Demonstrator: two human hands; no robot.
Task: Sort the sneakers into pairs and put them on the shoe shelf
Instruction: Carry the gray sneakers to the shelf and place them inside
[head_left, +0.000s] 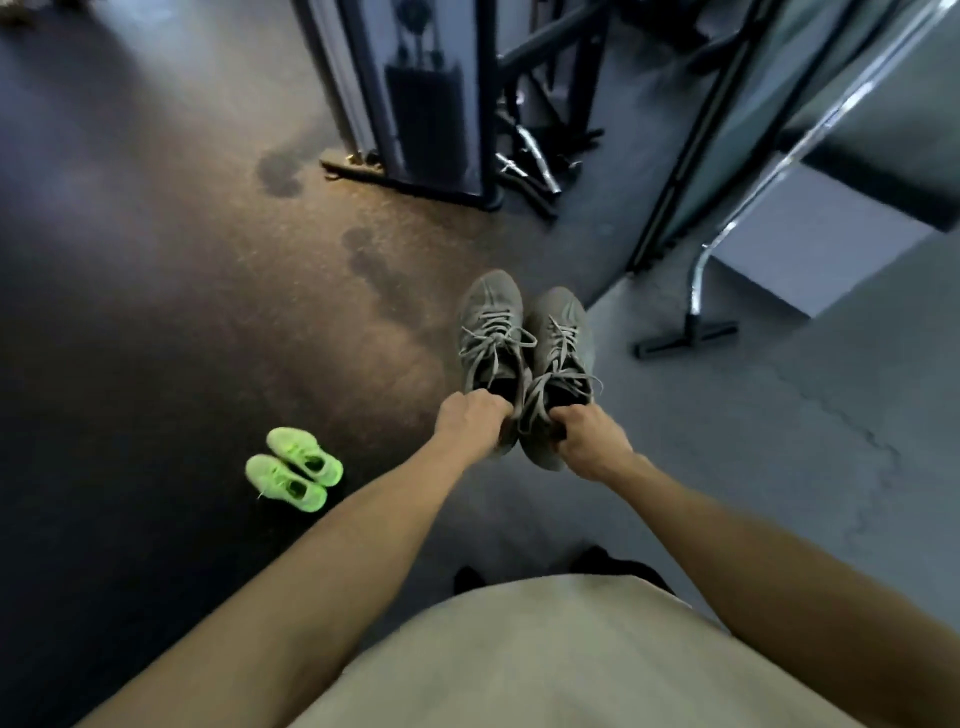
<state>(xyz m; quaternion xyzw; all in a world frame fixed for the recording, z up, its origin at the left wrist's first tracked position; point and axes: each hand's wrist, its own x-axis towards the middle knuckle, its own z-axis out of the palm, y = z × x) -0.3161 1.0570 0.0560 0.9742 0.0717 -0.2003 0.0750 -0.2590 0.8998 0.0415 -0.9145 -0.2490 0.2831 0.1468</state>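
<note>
- Because each grey sneaker hangs from a grip at its heel opening alone, either could slip free or swing into the other, and the loose laces could snag on the gym gear ahead.
- The left hand (470, 415) is curled tight on the collar of the left grey sneaker (491, 332).
- The right hand (589, 439) grips the right grey sneaker (558, 343) the same way; the two shoes touch side by side, toes pointing away, held above the floor (182, 234).
- A green pair (293, 467) sits on the floor, left of the left hand.
- No shoe shelf is in view; a weight machine (421, 93) stands beyond the hands.
</note>
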